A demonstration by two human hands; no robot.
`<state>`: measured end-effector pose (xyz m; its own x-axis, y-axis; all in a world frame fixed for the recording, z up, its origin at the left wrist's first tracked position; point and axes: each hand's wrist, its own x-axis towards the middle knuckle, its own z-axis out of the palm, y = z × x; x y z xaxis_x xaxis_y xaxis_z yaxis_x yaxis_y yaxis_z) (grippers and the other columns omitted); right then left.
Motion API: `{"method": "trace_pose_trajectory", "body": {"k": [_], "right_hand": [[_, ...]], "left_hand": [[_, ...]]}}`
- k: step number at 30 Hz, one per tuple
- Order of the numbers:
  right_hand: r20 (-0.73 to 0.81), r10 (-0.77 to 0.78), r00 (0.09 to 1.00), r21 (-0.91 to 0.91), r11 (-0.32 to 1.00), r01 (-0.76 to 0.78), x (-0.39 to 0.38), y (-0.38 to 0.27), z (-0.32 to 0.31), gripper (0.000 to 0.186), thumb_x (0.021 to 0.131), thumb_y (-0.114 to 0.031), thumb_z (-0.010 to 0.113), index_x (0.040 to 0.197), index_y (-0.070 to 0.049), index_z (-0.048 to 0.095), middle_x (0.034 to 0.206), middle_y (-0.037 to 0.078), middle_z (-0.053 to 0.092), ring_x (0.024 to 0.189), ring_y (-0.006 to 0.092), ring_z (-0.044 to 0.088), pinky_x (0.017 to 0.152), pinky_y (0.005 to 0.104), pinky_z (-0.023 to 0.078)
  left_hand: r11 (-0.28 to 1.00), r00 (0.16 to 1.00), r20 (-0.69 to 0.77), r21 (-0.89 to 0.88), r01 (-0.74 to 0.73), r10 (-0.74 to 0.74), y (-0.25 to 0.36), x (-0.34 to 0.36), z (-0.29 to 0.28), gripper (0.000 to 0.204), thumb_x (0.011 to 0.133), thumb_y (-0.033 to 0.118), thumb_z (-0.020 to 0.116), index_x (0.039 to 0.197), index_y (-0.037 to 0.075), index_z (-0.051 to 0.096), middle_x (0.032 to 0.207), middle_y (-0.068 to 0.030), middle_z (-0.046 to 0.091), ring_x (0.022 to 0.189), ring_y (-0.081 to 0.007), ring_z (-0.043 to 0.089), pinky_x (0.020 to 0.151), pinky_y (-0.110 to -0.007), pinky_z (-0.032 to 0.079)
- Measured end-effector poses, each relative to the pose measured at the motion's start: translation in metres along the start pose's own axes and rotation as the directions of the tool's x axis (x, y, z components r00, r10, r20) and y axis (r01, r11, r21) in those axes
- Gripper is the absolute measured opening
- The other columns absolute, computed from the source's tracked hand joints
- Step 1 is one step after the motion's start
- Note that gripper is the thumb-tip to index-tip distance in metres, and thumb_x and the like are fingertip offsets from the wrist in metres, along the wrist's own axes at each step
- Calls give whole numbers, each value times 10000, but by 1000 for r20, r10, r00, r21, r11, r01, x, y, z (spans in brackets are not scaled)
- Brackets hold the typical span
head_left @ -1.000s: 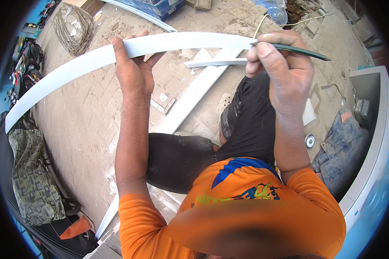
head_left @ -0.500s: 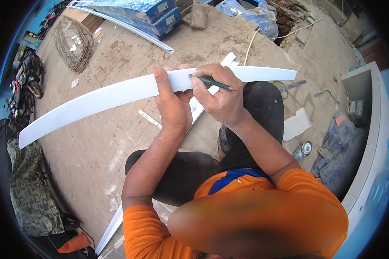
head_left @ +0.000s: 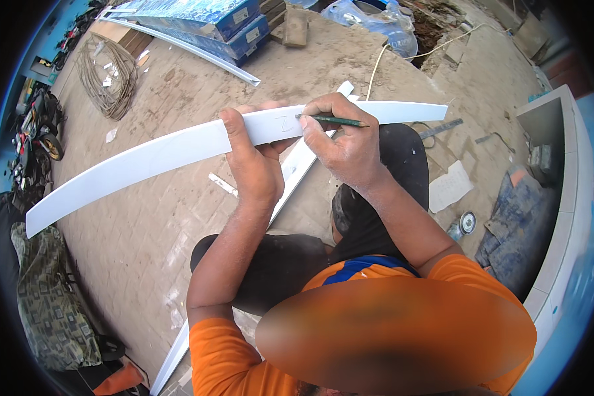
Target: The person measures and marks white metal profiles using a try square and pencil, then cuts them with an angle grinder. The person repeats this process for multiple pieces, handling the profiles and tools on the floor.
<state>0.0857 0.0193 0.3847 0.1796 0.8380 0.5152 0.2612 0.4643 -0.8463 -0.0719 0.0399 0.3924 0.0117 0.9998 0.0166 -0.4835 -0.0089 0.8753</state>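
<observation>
A long white strip (head_left: 145,149), looking bowed through the lens, stretches across the view in front of me. My left hand (head_left: 253,155) grips it near the middle, thumb on the near face and fingers behind. A dark green pencil (head_left: 340,121) is pinched in my right hand (head_left: 344,135), its tip against the strip's face. Beside the tip, a small pencil mark (head_left: 284,124) shows on the white surface. Below my hands, another white length (head_left: 297,173) lies slanting on the ground, partly hidden by my hands and the strip.
Blue boxes (head_left: 228,30) and a white profile (head_left: 198,49) lie at the far left, near a coiled cable (head_left: 105,79). To the right are a sheet of paper (head_left: 452,188), a can (head_left: 467,223) and a dark cloth (head_left: 516,224). Motorcycles (head_left: 43,125) stand at far left.
The pencil tip has shifted slightly right along the strip, and a mark now shows to its left. My left hand and the strip have moved a little left in the view.
</observation>
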Motion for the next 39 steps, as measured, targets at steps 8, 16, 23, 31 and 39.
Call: {"method": "trace_pose_trajectory", "body": {"k": [8,16,23,31,39], "right_hand": [[42,-5,999,35,999,3,3,0,-6,120,957,-70,770,1052,-10,727,913,111,770,847,173,787,761,341,633],[41,51,998,-46,998,-49,2,8,-29,136,966,-104,772,1061,-15,731,916,116,769,823,180,769,747,343,614],[200,73,977,40,996,-83,10,13,-35,189,1015,-157,750,1139,-19,783,981,128,797,877,181,758,797,326,591],[455,101,885,-665,700,262,35,90,-168,441,1016,-328,751,1343,-34,713,1305,183,744,1208,389,699,1054,485,532],[556,417,719,-503,857,-109,-55,235,-129,439,1007,-299,732,1376,-66,690,1302,186,747,1217,395,711,1038,466,549]], "left_hand": [[1000,1000,1,13,-17,17,-1,0,0,652,1141,689,456,1186,49,575,1230,-223,711,1238,-394,715,1016,-601,633],[997,1000,-12,70,-24,25,-2,-2,3,693,1138,723,404,1192,51,561,1241,-217,691,1267,-383,697,1066,-612,609],[1000,1000,-14,29,-3,3,0,1,1,683,1141,716,399,1210,51,540,1214,-222,695,1280,-389,699,1052,-611,620],[967,950,-196,-129,221,-244,-22,72,-79,900,1177,607,398,1634,-119,128,1564,-409,357,1530,-546,423,1180,-701,536],[858,874,-239,206,471,-423,-52,102,-132,1014,1105,573,622,1733,-56,137,1739,-396,214,1658,-480,247,1194,-619,527]]}}
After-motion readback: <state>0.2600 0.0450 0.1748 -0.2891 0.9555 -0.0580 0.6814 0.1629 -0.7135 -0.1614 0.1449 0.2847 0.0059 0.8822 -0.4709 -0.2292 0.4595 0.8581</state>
